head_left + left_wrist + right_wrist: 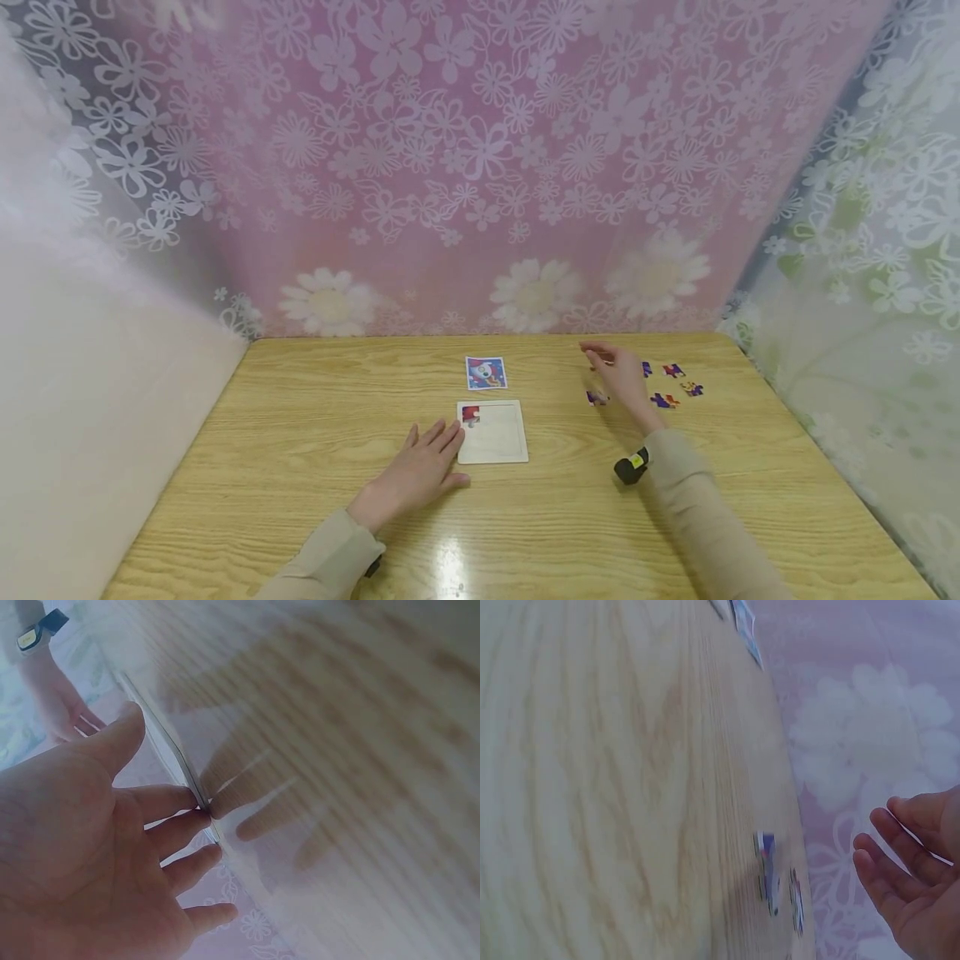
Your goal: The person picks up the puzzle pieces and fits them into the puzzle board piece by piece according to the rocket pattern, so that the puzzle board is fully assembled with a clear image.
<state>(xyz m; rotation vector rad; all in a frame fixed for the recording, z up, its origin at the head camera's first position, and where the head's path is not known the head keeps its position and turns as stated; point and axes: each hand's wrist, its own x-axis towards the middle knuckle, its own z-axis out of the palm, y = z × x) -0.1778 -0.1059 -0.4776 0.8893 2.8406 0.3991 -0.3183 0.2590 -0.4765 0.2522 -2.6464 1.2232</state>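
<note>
My left hand lies beside a white puzzle tray, its fingers extended with the tips at the tray's left edge. In the left wrist view the left hand has fingertips right at that edge. A red and purple puzzle piece sits in the tray's top left corner. My right hand hovers over loose puzzle pieces at the right of the table. In the right wrist view the right hand shows loosely bent fingers with nothing between them, near two pieces, the closer puzzle piece standing out.
A small picture card with a white figure on blue lies behind the tray. Several loose pieces, among them a purple and orange piece, lie around the right hand. A flowered curtain hangs behind the wooden table.
</note>
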